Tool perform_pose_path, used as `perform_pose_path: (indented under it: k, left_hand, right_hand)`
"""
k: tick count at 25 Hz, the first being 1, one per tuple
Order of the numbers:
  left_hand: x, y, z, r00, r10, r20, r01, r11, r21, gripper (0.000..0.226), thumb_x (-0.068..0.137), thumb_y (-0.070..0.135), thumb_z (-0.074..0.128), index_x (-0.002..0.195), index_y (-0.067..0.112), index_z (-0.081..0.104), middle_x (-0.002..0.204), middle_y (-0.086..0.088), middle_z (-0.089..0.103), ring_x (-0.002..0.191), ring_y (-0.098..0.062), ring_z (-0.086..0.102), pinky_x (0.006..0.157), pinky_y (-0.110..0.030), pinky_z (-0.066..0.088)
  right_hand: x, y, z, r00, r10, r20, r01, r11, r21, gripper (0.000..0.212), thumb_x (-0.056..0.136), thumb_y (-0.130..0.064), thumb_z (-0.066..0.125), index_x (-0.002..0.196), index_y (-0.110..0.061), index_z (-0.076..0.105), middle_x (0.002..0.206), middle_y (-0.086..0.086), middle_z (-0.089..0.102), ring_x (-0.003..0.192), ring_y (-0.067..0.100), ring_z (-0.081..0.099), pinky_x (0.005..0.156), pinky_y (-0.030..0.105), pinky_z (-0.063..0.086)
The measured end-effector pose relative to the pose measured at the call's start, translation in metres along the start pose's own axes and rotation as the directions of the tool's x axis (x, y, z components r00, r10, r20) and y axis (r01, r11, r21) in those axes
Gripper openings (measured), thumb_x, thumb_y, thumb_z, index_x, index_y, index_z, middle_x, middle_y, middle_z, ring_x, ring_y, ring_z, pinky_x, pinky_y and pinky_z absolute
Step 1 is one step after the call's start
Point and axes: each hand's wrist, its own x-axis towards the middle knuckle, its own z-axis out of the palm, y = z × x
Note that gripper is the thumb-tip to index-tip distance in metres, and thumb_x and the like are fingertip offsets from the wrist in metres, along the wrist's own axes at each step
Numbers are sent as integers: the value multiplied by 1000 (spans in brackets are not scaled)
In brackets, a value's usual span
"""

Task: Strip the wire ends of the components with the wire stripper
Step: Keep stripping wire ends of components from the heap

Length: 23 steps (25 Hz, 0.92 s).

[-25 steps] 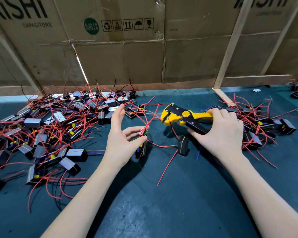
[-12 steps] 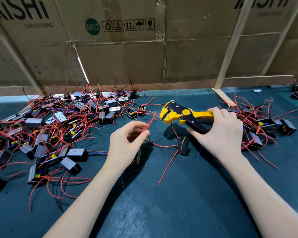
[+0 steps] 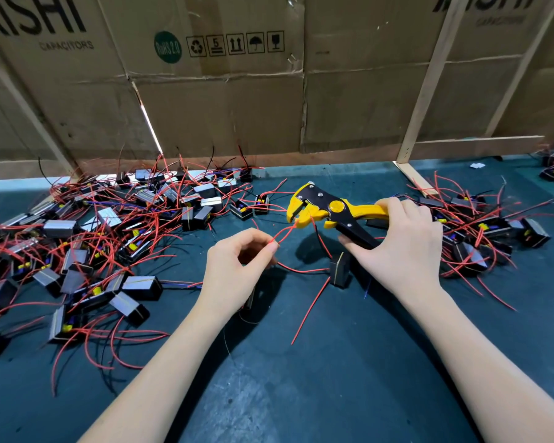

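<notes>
My right hand (image 3: pixel 400 247) grips the handles of a yellow and black wire stripper (image 3: pixel 330 211), whose jaws point left above the mat. My left hand (image 3: pixel 237 270) pinches thin red wires (image 3: pixel 283 233) between thumb and forefinger; their ends reach up to the stripper's jaws. The component those wires belong to sits mostly hidden under my left hand. A second small black component (image 3: pixel 339 270) stands on the mat below the stripper, with red wires trailing from it.
A big heap of black components with red wires (image 3: pixel 87 247) covers the left of the dark green mat (image 3: pixel 301 378). A smaller heap (image 3: pixel 486 231) lies behind my right hand. Cardboard panels (image 3: pixel 237 107) and wooden slats (image 3: pixel 422 91) wall the back.
My left hand has closed from spread fingers to a pinch on the red wires and brought their ends to the stripper's jaws. The stripper has barely moved.
</notes>
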Motion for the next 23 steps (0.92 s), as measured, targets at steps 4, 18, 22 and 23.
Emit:
perform_pose_path:
  k: [4,18,22,23]
  left_hand:
    - [1,0,-1,999,-27,-34,27,1000,8,15,90,14,67,77,21,68,66,3,70,67,-14,67,75,-34,54]
    - [0,0,-1,1000,-5,13,5,1000,11,13,90,13,67,79,20,68,69,5,70,65,-7,65,70,-20,50]
    - [0,-3,0,995,-73,-69,70,997,-44,22,78,11,79,93,22,66,78,4,70,62,-9,61,64,-16,46]
    - [2,-4,0,989,-123,-81,117,990,-77,27,77,10,80,97,23,65,76,2,72,62,-11,63,64,-16,47]
  right_hand:
    - [0,1,-1,1000,-17,-6,17,1000,-1,65,66,-65,72,104,-14,60,99,4,62,94,33,52,77,42,37]
    - [5,1,-8,997,-57,-59,54,997,-52,50,59,-63,81,73,-16,68,57,4,61,57,31,57,65,33,36]
    - [5,3,-5,993,-45,-106,43,999,-22,56,66,-67,70,86,-15,67,73,6,64,74,33,60,67,35,38]
    - [5,5,-2,994,-50,-100,46,998,-49,62,68,-69,64,94,-13,64,84,7,64,83,33,58,71,38,35]
